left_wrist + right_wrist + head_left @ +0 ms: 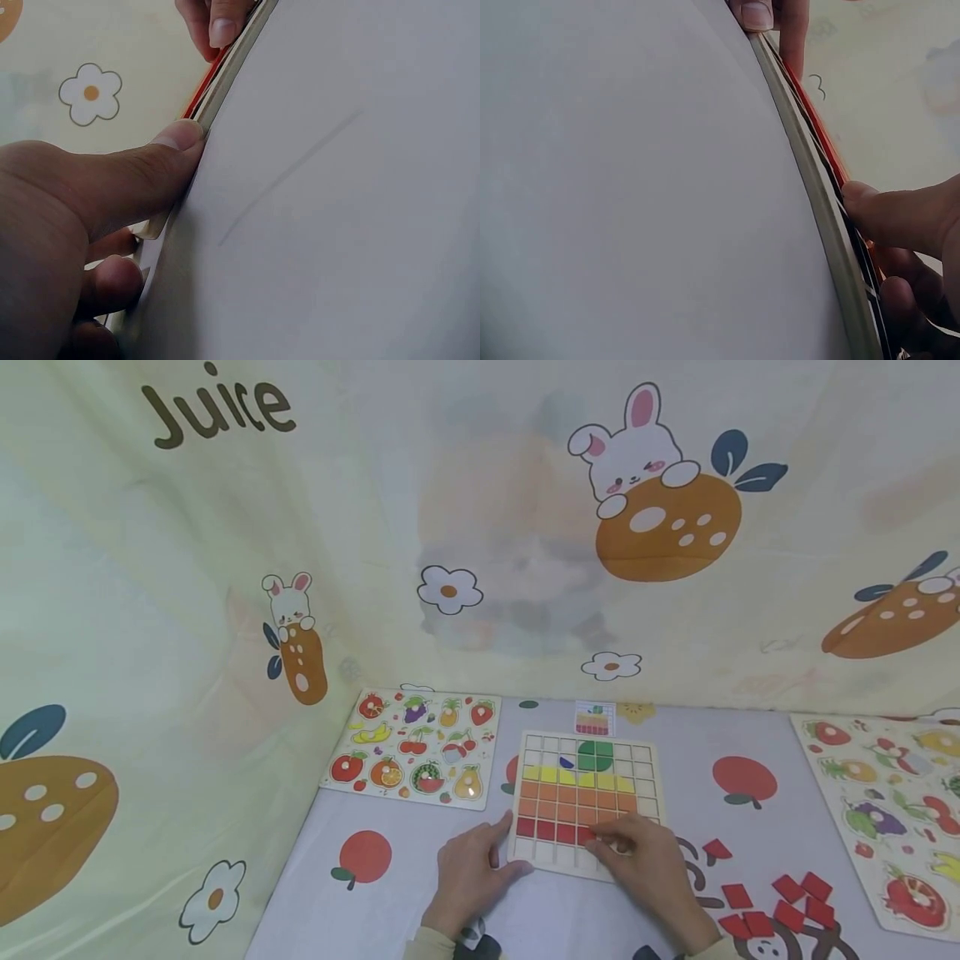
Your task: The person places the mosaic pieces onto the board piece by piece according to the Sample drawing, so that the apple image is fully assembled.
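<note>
A pale grid board [551, 854] lies on the table, with rows of yellow, orange and red tiles in its squares and green and blue tiles near its far side. My left hand [474, 870] holds the board's near left corner, its thumb [135, 180] along the near edge. Over the red row is my right hand [645, 864], thumb and forefinger pinched together at the row's right end on a red tile [587, 836], mostly hidden by the fingers. In the right wrist view, the right thumb [892, 217] touches the red tiles' edge.
Loose red tiles [789, 914] lie in a scatter right of the right hand. A small picture card [595, 718] lies behind the board. Fruit puzzle boards stand flat at left [411, 752] and right [873, 793]. A printed cloth wall [517, 527] rises behind the table.
</note>
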Available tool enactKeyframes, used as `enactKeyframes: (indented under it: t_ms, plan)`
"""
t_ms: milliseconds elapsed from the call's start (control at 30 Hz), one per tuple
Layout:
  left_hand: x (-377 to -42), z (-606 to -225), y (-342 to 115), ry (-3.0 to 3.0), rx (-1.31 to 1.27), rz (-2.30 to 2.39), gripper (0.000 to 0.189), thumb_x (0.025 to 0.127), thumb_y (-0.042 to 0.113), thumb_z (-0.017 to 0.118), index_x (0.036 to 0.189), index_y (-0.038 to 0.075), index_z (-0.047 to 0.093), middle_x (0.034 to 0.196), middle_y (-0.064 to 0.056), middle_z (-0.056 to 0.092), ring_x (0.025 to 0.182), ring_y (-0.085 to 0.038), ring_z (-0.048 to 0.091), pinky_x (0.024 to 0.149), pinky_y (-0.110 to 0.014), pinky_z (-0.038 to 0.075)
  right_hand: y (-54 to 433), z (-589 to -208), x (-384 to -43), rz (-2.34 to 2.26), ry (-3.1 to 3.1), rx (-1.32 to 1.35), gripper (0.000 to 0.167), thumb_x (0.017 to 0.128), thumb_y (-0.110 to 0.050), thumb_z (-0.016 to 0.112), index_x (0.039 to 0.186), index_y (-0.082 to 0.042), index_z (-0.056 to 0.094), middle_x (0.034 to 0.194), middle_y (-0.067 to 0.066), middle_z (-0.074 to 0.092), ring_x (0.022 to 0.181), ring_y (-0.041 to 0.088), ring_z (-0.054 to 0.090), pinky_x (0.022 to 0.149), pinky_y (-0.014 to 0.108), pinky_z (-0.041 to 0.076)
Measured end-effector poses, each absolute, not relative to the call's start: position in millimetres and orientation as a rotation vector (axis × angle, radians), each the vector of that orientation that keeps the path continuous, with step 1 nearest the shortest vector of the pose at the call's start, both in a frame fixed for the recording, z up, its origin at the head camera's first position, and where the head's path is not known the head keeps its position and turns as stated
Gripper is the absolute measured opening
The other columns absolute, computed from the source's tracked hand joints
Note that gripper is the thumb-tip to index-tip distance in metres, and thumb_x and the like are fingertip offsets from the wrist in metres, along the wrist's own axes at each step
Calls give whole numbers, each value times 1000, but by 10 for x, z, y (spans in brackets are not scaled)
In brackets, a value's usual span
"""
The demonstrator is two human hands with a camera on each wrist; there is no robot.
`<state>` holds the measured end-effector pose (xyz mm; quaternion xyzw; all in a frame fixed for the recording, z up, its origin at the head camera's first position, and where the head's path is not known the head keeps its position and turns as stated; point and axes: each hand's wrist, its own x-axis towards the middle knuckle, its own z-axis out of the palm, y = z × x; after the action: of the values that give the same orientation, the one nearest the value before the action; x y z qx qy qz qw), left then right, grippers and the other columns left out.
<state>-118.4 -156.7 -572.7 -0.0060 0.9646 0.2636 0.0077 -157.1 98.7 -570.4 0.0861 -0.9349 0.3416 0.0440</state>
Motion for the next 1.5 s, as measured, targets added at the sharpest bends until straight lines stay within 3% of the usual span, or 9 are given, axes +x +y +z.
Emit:
enactKeyframes:
  t_ms: [200, 400, 533, 667, 767, 1033, 1400, 1500]
  plan:
    - [-1199, -5737, -1561, 3008, -12, 841, 77, 82, 54, 88, 151, 31, 61, 65, 16, 43, 58, -2, 35, 62, -23, 29, 1073, -5665, -1569, 1106, -2842, 249, 29, 84, -28, 92, 111, -22, 84, 96, -8, 76, 82, 9, 58, 71, 22, 50]
    - [-1209, -5743, -1545, 3013, -6, 841, 77, 83, 54, 88, 151, 31, 61, 65, 16, 43, 58, -1, 35, 62, -22, 30, 1482, -5472, -1542, 1074, -2963, 138, 42, 86, -36, 89, 122, -16, 80, 96, -4, 72, 85, 15, 56, 65, 21, 46]
    - [-1203, -5728, -1552, 3013, -10, 839, 77, 82, 54, 88, 151, 31, 61, 65, 16, 43, 58, -2, 35, 62, -23, 30, 1908, -5403, -1520, 931, -3138, 65, 60, 83, -45, 90, 129, -9, 76, 103, 5, 73, 88, 21, 57, 71, 32, 52]
    - [-1196, -5714, -1568, 3011, -20, 840, 78, 82, 54, 88, 151, 32, 60, 65, 15, 43, 58, -2, 35, 62, -23, 30, 2305, -5374, -1492, 818, -3346, -27, 81, 78, -62, 87, 135, -6, 71, 119, 19, 71, 94, 27, 59, 83, 52, 56]
    - [-1190, -5708, -1579, 3008, -34, 838, 78, 82, 54, 88, 151, 32, 60, 65, 15, 43, 58, -2, 35, 62, -23, 30, 2527, -5375, -1460, 748, -3453, 23, 89, 74, -68, 87, 135, -4, 70, 120, 22, 69, 95, 28, 58, 86, 57, 56]
    - [-1171, -5709, -1581, 2997, -59, 838, 77, 81, 52, 89, 150, 31, 62, 65, 14, 44, 58, -3, 36, 62, -23, 30, 2716, -5428, -1374, 724, -3569, 170, 78, 68, -54, 94, 130, -9, 74, 107, -1, 70, 91, 18, 57, 81, 45, 60]
    - [-1163, -5720, -1562, 3012, -48, 840, 78, 81, 52, 90, 150, 31, 62, 66, 15, 43, 58, -2, 35, 62, -24, 30, 2685, -5436, -1353, 784, -3573, 115, 62, 72, -50, 93, 116, -10, 76, 100, -2, 70, 88, 18, 59, 84, 46, 59]
    - [-1162, -5718, -1557, 3019, -39, 838, 77, 81, 52, 90, 150, 30, 62, 65, 15, 43, 58, -2, 34, 62, -23, 30, 2686, -5450, -1342, 816, -3556, 110, 66, 72, -51, 93, 118, -9, 75, 103, -1, 72, 88, 18, 60, 85, 48, 59]
